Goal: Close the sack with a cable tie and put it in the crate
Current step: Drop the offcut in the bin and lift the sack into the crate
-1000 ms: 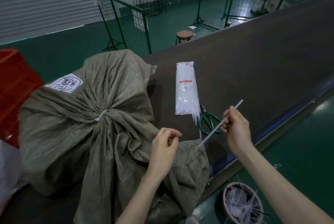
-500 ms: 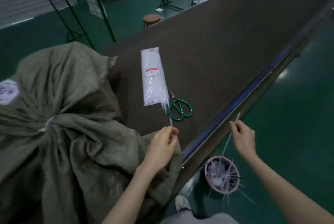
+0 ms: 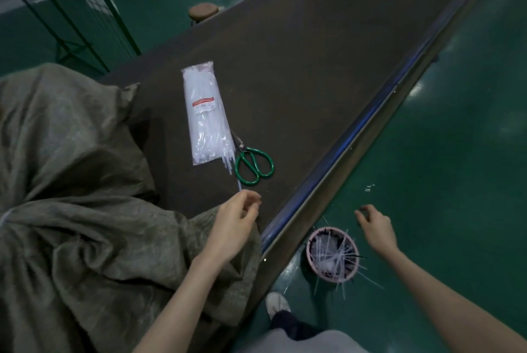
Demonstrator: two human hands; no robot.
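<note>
The olive woven sack [image 3: 71,181] lies on the dark table [image 3: 313,53] at the left, its gathered neck bound by a white cable tie [image 3: 5,217] at the frame's left edge. My left hand [image 3: 235,223] hovers over the sack's near corner, fingers loosely curled and apart, holding nothing. A loose tie [image 3: 239,184] lies on the table just beyond its fingertips. My right hand [image 3: 376,226] hangs off the table's edge above a pink bin [image 3: 332,253], fingers spread and empty. No crate is in view.
A clear pack of white cable ties [image 3: 206,113] and green-handled scissors [image 3: 253,164] lie on the table beside the sack. The pink bin on the green floor holds several cut tie ends. A stool [image 3: 203,12] and wire fencing [image 3: 85,10] stand beyond the table.
My right hand carried the cut tie strip off the table's edge to the bin and let it go. The view swung right, putting the red crate out of frame.
</note>
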